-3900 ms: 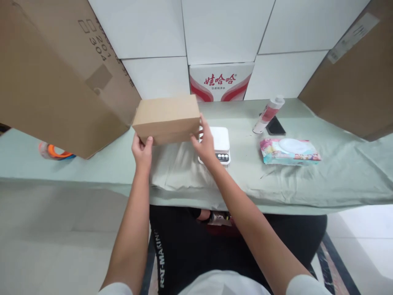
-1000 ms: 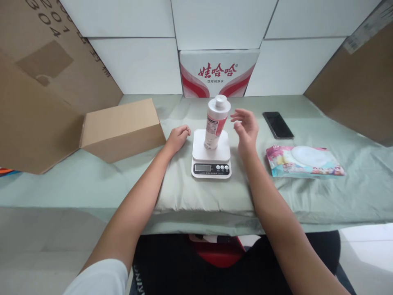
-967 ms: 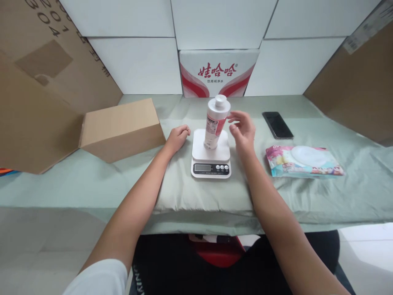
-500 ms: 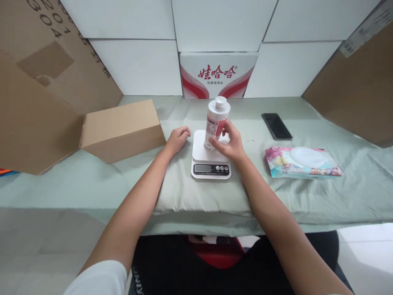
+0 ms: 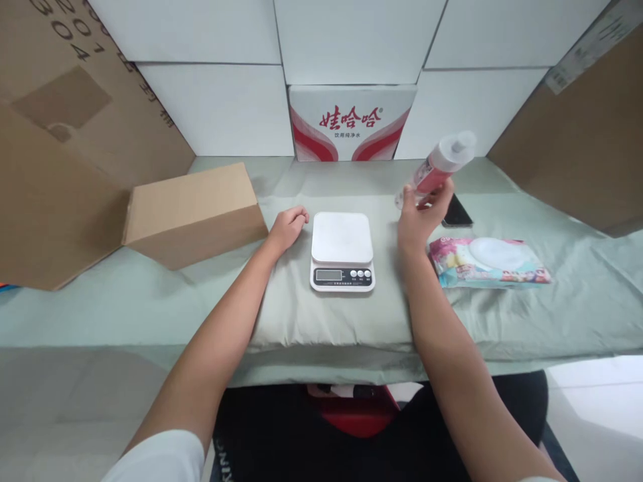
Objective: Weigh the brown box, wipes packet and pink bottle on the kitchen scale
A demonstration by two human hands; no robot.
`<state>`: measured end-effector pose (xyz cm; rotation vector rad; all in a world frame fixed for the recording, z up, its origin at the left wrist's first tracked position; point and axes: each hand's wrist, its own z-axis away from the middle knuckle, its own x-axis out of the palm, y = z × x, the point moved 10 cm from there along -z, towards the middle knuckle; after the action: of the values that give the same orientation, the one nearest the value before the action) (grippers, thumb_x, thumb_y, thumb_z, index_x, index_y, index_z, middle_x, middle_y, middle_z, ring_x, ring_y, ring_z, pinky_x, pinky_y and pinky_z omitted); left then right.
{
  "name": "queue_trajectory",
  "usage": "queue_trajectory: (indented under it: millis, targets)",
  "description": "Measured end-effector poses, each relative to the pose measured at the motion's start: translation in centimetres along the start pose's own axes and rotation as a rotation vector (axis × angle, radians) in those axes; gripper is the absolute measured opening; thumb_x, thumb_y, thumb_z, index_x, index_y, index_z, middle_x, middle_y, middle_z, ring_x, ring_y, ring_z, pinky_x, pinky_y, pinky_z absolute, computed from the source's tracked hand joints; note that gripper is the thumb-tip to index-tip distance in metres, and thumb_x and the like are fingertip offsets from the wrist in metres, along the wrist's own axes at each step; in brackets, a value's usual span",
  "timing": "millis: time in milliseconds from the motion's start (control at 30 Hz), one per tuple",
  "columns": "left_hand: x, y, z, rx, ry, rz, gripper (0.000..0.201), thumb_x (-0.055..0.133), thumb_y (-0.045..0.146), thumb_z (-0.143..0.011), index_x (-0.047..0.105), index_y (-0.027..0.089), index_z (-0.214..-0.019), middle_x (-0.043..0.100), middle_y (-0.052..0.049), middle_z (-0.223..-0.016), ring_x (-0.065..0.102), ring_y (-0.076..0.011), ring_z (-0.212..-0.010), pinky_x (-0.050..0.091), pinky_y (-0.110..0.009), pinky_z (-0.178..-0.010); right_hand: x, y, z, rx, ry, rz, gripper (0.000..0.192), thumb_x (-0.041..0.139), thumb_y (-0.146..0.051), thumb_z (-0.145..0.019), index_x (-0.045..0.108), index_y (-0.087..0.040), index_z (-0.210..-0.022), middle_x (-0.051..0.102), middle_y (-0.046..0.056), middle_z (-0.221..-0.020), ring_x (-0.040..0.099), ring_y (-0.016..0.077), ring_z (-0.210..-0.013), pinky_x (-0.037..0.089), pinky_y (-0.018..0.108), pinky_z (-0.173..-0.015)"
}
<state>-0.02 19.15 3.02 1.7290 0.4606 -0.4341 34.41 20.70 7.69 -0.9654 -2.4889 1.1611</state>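
My right hand [image 5: 420, 213] grips a white and red bottle [image 5: 436, 166] by its lower body, up off the cloth and tilted with its cap to the right. Part of the bottle's label is behind my fingers. Left of that hand, a white kitchen scale [image 5: 342, 239] sits on the green cloth with nothing on its plate. Its display looks dark. My left hand [image 5: 288, 226] rests on the cloth just left of the scale, fingers curled closed, with nothing seen in them.
Behind my right hand lies a black phone [image 5: 457, 213], partly covered. A pack of wet wipes [image 5: 489, 262] is on the right. On the left stands a brown carton [image 5: 193, 207]. A white and red box [image 5: 351, 124] is against the back wall, and large cardboard sheets flank both sides.
My right hand has lifted the bottle off the scale and carried it right, tipping it over. My left hand has stayed beside the scale.
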Motion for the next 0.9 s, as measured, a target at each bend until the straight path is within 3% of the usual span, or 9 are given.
queue_trajectory:
  millis: [167,333,500,700,800,900]
  targets:
    - [-0.1,0.2,0.0,-0.004,0.003,0.004,0.014,0.044,0.020,-0.081,0.056,0.020,-0.073,0.047,0.001,-0.063,0.044,-0.0170,-0.066,0.035,-0.030,-0.068,-2.4,5.0,-1.6,0.109,0.184,0.155,0.065,0.061,-0.035,-0.088,0.043,-0.017,-0.148,0.056,0.016,-0.144,0.057,0.0289,-0.138,0.038,0.059,-0.124]
    - [-0.1,0.1,0.0,-0.015,0.005,0.022,0.014,0.044,0.020,-0.082,0.055,0.020,-0.073,0.046,0.002,-0.063,0.042,-0.0165,-0.064,0.033,-0.030,-0.066,-2.9,6.7,-1.2,0.267,0.217,0.224,0.065,0.058,-0.025,-0.085,0.044,-0.016,-0.148,0.060,0.015,-0.141,0.060,0.0280,-0.135,0.032,0.061,-0.127]
    - [-0.1,-0.1,0.0,-0.014,0.006,0.035,0.014,0.044,0.019,-0.082,0.055,0.020,-0.073,0.045,0.002,-0.062,0.041,-0.0163,-0.063,0.032,-0.030,-0.064,-2.7,5.5,-0.7,0.314,0.168,0.335,0.066,0.062,-0.020,-0.083,0.047,-0.014,-0.148,0.061,0.017,-0.143,0.055,0.0288,-0.141,0.022,0.060,-0.131]
    - [-0.2,0.0,0.1,-0.008,0.014,0.048,0.014,0.044,0.020,-0.081,0.056,0.020,-0.073,0.045,0.002,-0.061,0.040,-0.0162,-0.061,0.031,-0.030,-0.063,-3.5,4.2,-0.4,0.298,0.183,0.388,0.083,0.068,-0.021,-0.080,0.039,-0.013,-0.157,0.051,0.021,-0.149,0.050,0.0327,-0.143,0.025,0.060,-0.129]
    - [-0.2,0.1,0.1,0.000,0.019,0.051,0.014,0.044,0.021,-0.082,0.056,0.020,-0.074,0.045,0.002,-0.061,0.040,-0.0160,-0.060,0.030,-0.029,-0.061,-3.3,1.9,-0.1,0.115,0.215,0.389,0.082,0.067,-0.026,-0.083,0.036,-0.017,-0.159,0.043,0.022,-0.152,0.038,0.0351,-0.150,0.025,0.063,-0.128]
    - [-0.7,0.4,0.3,0.055,0.062,0.073,0.014,0.044,0.021,-0.082,0.055,0.021,-0.074,0.041,0.003,-0.058,0.038,-0.0154,-0.056,0.030,-0.029,-0.058,-2.2,-2.5,1.1,-0.141,0.180,0.293,0.065,0.058,-0.035,-0.094,0.040,-0.021,-0.154,0.041,0.021,-0.147,0.039,0.0356,-0.147,0.033,0.065,-0.123]
